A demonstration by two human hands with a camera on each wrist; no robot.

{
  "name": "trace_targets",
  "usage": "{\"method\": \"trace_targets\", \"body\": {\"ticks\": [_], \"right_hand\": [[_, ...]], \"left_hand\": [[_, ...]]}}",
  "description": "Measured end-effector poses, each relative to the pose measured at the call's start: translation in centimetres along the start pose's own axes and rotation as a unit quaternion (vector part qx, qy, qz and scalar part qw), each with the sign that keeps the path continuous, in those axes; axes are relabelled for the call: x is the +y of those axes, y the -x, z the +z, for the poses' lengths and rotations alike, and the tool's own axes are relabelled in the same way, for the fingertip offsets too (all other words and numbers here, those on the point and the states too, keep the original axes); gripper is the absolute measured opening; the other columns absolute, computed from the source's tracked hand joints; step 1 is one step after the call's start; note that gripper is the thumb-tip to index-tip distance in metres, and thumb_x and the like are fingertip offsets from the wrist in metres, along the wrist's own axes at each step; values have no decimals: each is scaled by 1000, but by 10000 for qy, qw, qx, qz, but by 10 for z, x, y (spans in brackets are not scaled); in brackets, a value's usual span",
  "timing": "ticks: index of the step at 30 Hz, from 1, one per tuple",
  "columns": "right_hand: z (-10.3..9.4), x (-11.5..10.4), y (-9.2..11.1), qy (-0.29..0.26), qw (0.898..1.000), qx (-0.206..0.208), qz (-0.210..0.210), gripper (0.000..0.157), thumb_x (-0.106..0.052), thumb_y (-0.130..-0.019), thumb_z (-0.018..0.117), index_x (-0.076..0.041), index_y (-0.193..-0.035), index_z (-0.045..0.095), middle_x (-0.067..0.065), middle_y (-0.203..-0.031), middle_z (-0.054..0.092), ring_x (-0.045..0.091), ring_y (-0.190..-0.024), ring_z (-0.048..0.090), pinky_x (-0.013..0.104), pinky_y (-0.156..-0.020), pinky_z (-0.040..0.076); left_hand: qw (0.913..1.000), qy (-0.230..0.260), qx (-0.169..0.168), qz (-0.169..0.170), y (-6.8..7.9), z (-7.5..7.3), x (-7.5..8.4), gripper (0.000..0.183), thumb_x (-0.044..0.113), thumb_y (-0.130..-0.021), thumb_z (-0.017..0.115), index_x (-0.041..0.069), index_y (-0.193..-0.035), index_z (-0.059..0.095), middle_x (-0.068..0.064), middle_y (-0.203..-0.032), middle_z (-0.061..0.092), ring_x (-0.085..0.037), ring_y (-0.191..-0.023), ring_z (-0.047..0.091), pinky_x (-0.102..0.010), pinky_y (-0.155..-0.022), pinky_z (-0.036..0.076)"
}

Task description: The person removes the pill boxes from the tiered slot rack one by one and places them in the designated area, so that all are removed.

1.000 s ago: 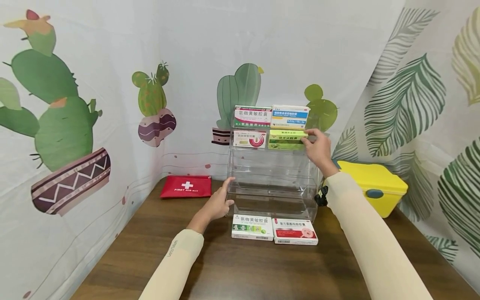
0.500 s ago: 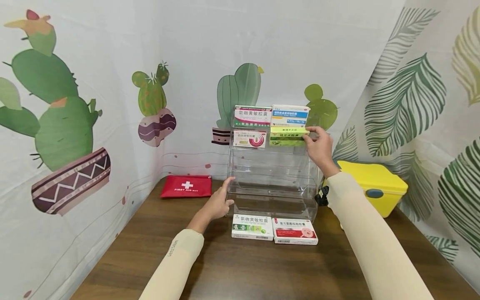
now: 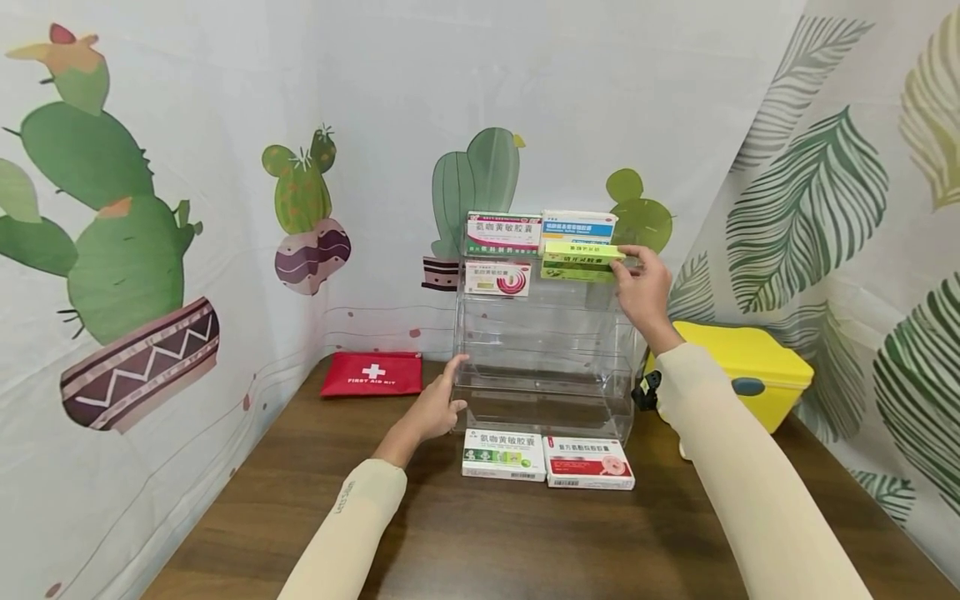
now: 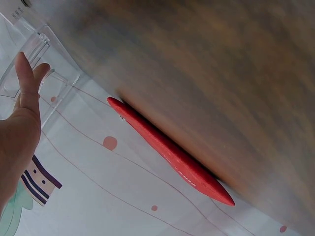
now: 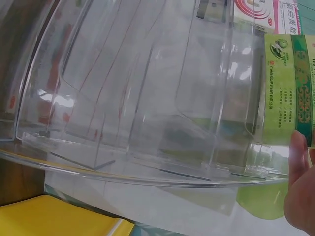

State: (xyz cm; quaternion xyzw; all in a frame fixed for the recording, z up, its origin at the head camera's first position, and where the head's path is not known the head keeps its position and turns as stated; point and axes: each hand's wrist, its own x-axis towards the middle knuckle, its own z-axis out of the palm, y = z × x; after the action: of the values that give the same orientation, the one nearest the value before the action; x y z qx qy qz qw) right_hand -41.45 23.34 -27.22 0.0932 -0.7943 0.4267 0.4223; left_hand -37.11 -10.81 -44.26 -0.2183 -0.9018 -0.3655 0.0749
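Observation:
My right hand [image 3: 645,287] pinches the right end of a green medicine box [image 3: 577,262], tilted in front of the upper tiers of a clear acrylic display rack [image 3: 540,333]. In the right wrist view that green box [image 5: 280,93] stands at the right edge, my thumb on it. The box overlaps the lower part of a blue-and-white medicine box [image 3: 577,227] on the top tier. My left hand [image 3: 435,404] touches the rack's left side with its fingers extended; the left wrist view shows this hand [image 4: 27,105] against the clear plastic.
A pink-and-green box [image 3: 504,233] and a white-and-pink box [image 3: 497,278] stand on the rack's left. At its foot lie a white-green box [image 3: 504,455] and a white-red box [image 3: 588,462]. A red first aid pouch [image 3: 372,374] is left, a yellow case [image 3: 738,367] right.
My right hand has raised the green box from the second tier, up and slightly right, so it covers part of the blue-and-white box. The left hand stays in place.

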Motion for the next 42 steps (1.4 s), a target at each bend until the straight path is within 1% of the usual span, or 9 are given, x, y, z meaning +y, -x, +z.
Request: {"method": "trace_targets", "body": {"ticks": [4,7,13,15,18,21,24,37,42], "right_hand": [[-2,0,-1,-78,9999,98,-80,29,-20,-98,63,-6,-124,64,9,-123,62,18,-85,68,14,-57,47],[-4,-3,0,-159,9997,143,-136,29,-19,-98,64,-6,-124,64,9,-122,62,15,-82,67,14,-56,47],[-8,-10,1,-359,9991,146,-198,30,-18,-97,64,-5,-124,64,10,-123,61,25,-83,67,14,-54,47],[-8,-11,2,-463,9986,125,-216,30,-18,-97,65,-4,-124,64,10,-122,60,27,-82,66,15,-53,48],[-9,-12,5,-533,9981,80,-286,30,-18,-97,65,-4,-123,64,11,-120,60,22,-76,65,16,-51,48],[-10,-13,9,-563,9978,15,-346,30,-18,-96,65,-3,-123,64,11,-117,60,12,-71,63,17,-49,48],[-11,-15,14,-643,9972,-39,-392,30,-17,-97,65,-3,-123,63,10,-117,60,8,-68,61,18,-48,48],[-17,-11,26,-1362,9901,-214,-258,32,-18,-97,64,0,-124,62,4,-109,57,15,-67,62,19,-46,46],[-19,-14,34,-1529,9869,-359,-358,32,-12,-98,63,4,-126,61,10,-110,58,20,-61,59,19,-42,43]], "left_hand": [[10000,-30,-11,-40,0,0,1,86,3,-93,67,31,-153,13,-27,-142,46,-30,-96,56,-52,-94,47],[10000,-17,-10,-33,0,1,1,85,3,-93,66,29,-154,14,-28,-142,46,-31,-96,57,-52,-94,47],[9999,133,-29,-27,0,0,1,84,2,-94,65,31,-154,13,-28,-146,43,-41,-116,55,-56,-100,43],[9998,177,-51,-25,1,-1,1,85,2,-94,65,33,-153,13,-27,-147,42,-41,-114,55,-56,-99,43],[9998,203,-71,-2,1,-1,1,86,2,-93,65,34,-153,12,-27,-146,42,-40,-110,56,-55,-97,44],[9998,197,-73,-8,1,-1,1,86,2,-93,66,33,-153,12,-27,-146,42,-39,-112,55,-55,-99,44],[9998,208,-46,-5,1,-2,1,86,1,-93,66,33,-153,13,-27,-146,42,-39,-112,56,-56,-99,43],[9999,123,12,46,1,0,1,86,1,-93,66,32,-154,14,-29,-144,44,-42,-117,55,-57,-99,43],[9999,118,28,48,0,-1,2,87,0,-92,66,32,-153,14,-30,-142,46,-43,-111,57,-55,-96,44]]}}
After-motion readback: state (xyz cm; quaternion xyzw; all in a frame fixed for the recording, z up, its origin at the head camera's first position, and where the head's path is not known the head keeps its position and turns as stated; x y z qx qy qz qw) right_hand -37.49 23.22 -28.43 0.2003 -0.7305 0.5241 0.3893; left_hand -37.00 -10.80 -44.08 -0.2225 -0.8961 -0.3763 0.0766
